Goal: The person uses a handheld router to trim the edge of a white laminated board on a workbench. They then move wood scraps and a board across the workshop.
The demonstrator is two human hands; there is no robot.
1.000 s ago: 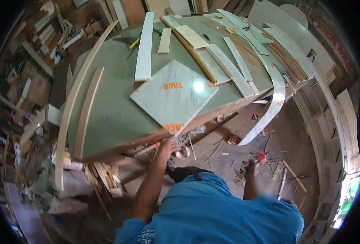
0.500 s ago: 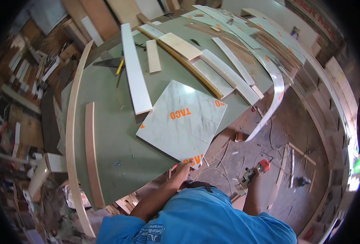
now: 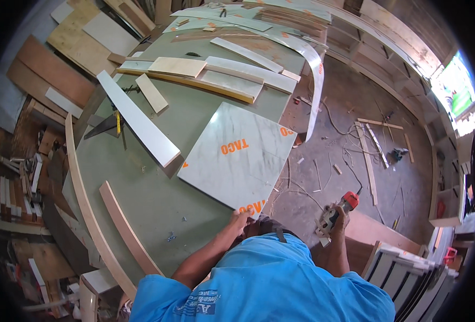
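Wearer's in a bright blue short-slv. T-shirt (image 3: pixel 259 276), cloth soft w/ a few folds & creases. L. slv. (image 3: pixel 159 298) & r. slv. (image 3: pixel 371 295) same blue, loose, approx. elbow length. Printed mark (image 3: pixel 202 306) on l. side of chest, dk. blue & white, w/ lettering. Blk. garment (image 3: pixel 263 228) past the hem, w/ narrow dk. strap (image 3: pixel 280 234). L. hand (image 3: pixel 239 220) & r. hand (image 3: pixel 340 219) both bare.
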